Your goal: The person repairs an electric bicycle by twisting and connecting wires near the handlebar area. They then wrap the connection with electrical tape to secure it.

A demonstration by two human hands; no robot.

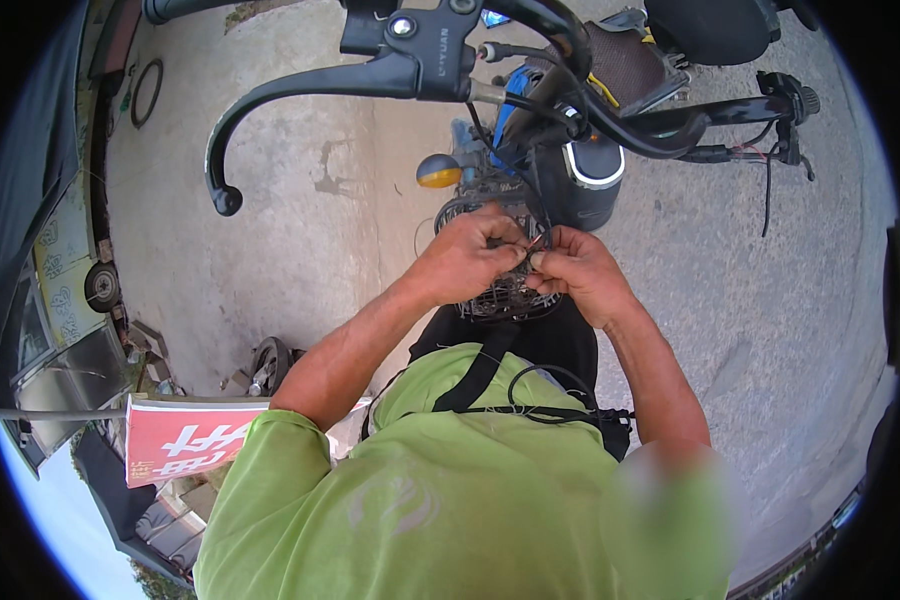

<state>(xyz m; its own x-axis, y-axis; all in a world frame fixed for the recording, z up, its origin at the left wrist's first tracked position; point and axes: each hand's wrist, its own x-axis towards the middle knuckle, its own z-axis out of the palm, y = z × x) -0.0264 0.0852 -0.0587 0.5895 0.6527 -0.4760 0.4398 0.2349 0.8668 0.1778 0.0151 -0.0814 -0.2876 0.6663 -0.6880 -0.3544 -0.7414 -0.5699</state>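
Observation:
My left hand [470, 255] and my right hand [578, 268] meet in front of my body, thumbs and fingers pinched close together. Between their fingertips runs a thin electrical wire [536, 240] with a reddish tint; its end is too small to make out. Just beneath the hands is a black wire basket [500, 300]. A black cable [540, 190] hangs down toward my fingers from the handlebar. Beyond them stands a black rounded housing with a silver rim [595, 165], and an orange turn signal [438, 171] sits to its left.
A black brake lever [310, 82] juts left above my hands. At the right, the handlebar end [792, 100] has loose wires dangling from it. A black seat [715, 30] is at the top. Wheels [102, 287] and a red sign [190, 437] stand at the left.

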